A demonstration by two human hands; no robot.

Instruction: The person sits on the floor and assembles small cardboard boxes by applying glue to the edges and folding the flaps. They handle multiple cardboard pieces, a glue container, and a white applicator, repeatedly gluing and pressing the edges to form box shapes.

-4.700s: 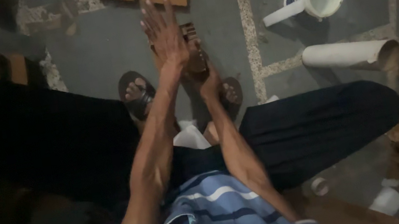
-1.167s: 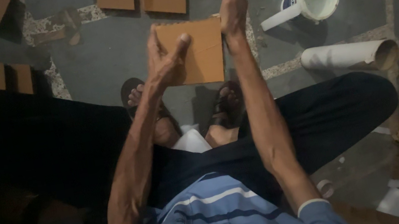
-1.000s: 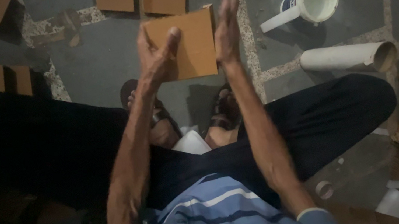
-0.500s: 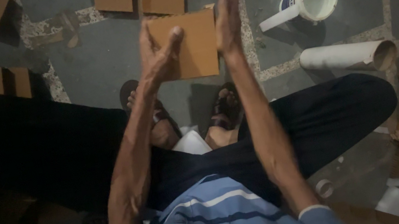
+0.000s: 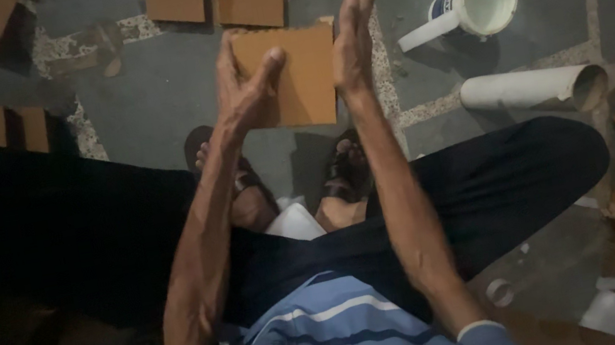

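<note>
Grey floor (image 5: 143, 100) littered with cardboard offcuts; cardboard square (image 5: 290, 74) pinched by left hand (image 5: 247, 90), flat open right hand (image 5: 352, 42) only pressing its edge — may slip, light grip.

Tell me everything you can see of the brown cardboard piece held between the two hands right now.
The cardboard piece is a flat, roughly square brown sheet, plain-faced, its top edge slightly ragged. It is held up above the floor, face toward the camera, tilted a little. The left hand grips its left edge, thumb across the front; the right hand presses flat and open against its right edge. Nothing else touches it.
</note>
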